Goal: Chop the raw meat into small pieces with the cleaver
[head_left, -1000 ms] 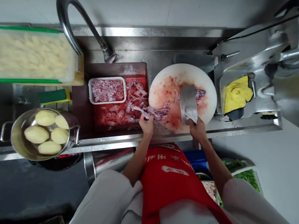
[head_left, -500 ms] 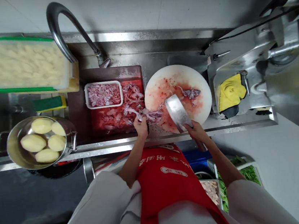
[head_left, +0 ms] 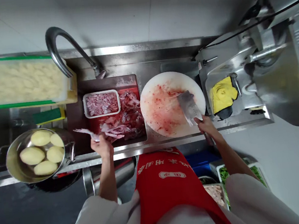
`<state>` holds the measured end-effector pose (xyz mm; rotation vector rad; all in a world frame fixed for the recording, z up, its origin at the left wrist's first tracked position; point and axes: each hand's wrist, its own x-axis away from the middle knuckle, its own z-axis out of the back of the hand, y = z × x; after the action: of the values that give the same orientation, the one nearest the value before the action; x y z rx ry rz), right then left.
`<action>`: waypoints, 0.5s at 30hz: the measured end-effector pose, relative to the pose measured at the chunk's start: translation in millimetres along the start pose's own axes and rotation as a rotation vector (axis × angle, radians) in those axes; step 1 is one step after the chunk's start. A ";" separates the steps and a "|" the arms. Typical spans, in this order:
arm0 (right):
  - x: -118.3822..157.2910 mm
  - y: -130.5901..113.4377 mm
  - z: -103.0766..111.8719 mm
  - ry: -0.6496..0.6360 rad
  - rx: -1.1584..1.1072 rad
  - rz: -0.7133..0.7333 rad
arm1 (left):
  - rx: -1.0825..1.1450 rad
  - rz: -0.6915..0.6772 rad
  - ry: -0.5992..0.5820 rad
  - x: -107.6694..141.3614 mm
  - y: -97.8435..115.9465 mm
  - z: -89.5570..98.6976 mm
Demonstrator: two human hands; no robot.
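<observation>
Left hand (head_left: 102, 146) has its grip pinching a stringy pink piece (head_left: 94, 136) of meat over the front of the sink (head_left: 74, 110), one end poking out left. There's more loose meat (head_left: 135, 119) in the reddish sink, next to a white basket (head_left: 84, 107) full of chopped bits (head_left: 102, 103). Right hand (head_left: 207, 125) has its grip closed round a cleaver (head_left: 188, 106), blade over the right side of the red-stained board (head_left: 151, 104). Can't tell if it's touching. Pot (head_left: 11, 161) of peeled potatoes (head_left: 32, 155) is just left of the sink.
</observation>
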<state>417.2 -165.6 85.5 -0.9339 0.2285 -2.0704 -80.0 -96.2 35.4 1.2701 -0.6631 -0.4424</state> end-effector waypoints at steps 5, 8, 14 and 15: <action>7.5 -44.7 -16.9 0.078 0.374 0.205 | 0.099 -0.020 -0.007 6.6 22.4 -2.8; 4.2 -70.7 -52.4 -0.098 0.267 0.384 | 0.239 -0.012 -0.088 27.9 38.8 -25.7; -26.2 -40.9 -46.0 -0.041 0.073 0.320 | 0.423 0.115 -0.345 97.0 55.9 -99.7; -30.0 -29.0 -35.4 -0.012 0.089 0.267 | 0.430 0.139 -0.385 109.2 51.8 -112.2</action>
<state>386.1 -130.1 57.7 -0.8150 0.2387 -1.8146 73.3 -72.0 91.1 1.5449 -1.2134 -0.4474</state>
